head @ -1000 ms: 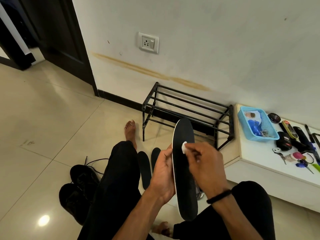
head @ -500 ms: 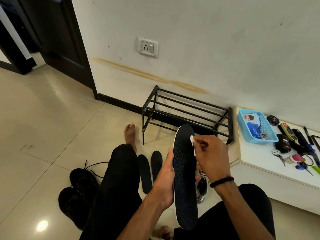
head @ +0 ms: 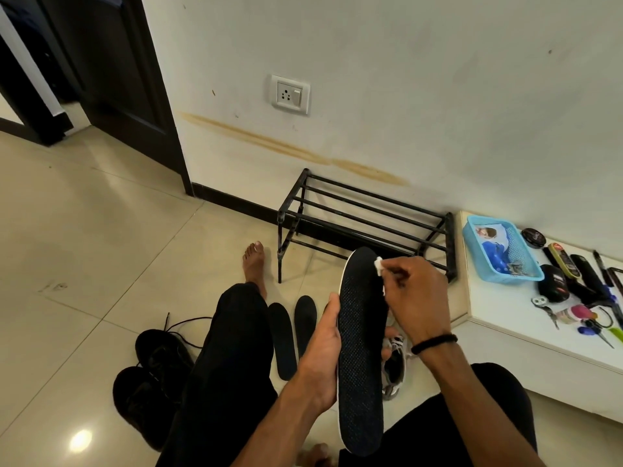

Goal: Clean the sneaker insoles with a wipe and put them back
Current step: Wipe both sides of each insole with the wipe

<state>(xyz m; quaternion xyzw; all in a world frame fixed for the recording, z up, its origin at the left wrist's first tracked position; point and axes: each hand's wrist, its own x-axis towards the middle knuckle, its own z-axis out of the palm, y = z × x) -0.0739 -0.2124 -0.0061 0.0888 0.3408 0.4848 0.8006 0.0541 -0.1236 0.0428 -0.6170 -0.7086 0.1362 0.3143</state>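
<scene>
Left hand comes up from bottom centre, forearm angled up-right, palm wrapped round the left edge of the insole, thumb lying up along that edge, fingers behind it and mostly hidden. Right hand reaches in from the lower right, wrist bent, black band on the wrist, fingertips bunched and pinching a small white wipe. Wipe is pressed on the upper right edge of the insole, near its toe end.

Insole is held upright-ish, long axis running top to bottom, toe end up, dark textured face toward the camera, thin white rim showing along the left and bottom edge. It sits between the two knees in black trousers.

Two more dark insoles lie flat on the tile floor just left of the held insole, side by side. A grey-white sneaker lies on the floor just right of the held insole, partly hidden behind it and the right hand. Pair of black shoes with loose laces well left of the insole, beyond the left leg.

Black metal shoe rack against the wall behind the insole's toe end. White low bench to the right of the insole, its corner close to the right wrist; blue basket and small items on top. Open tile floor to the far left of the insole.
</scene>
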